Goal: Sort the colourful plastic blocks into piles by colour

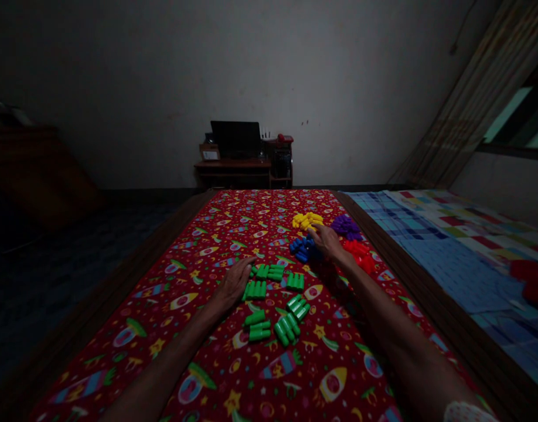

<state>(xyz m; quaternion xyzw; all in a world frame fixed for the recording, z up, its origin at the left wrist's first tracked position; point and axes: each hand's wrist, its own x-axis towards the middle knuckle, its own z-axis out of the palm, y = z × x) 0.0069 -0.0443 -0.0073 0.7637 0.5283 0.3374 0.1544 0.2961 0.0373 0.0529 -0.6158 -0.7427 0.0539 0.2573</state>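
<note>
Several green pieces [295, 281] lie in small groups on the red patterned cloth [181, 328]. My left hand [235, 283] rests palm down beside the leftmost green pieces, its fingers stretched out. Farther right, my right hand [326, 239] reaches over the near edge of the yellow pile [305, 220]; its fingertips are small and dark, and whether they hold a piece cannot be made out. A blue pile [300, 249] lies just left of that hand, partly under it. The purple pile [346, 226] and the red pile [359, 254] are to its right.
Behind the cloth's far end stands a desk [234, 164] with a black monitor [236, 139] and a red telephone [285, 139]. A bed with a blue checked cover [409, 246] is at the right, below a curtain [458, 117]. Brown furniture [36, 170] stands at the left.
</note>
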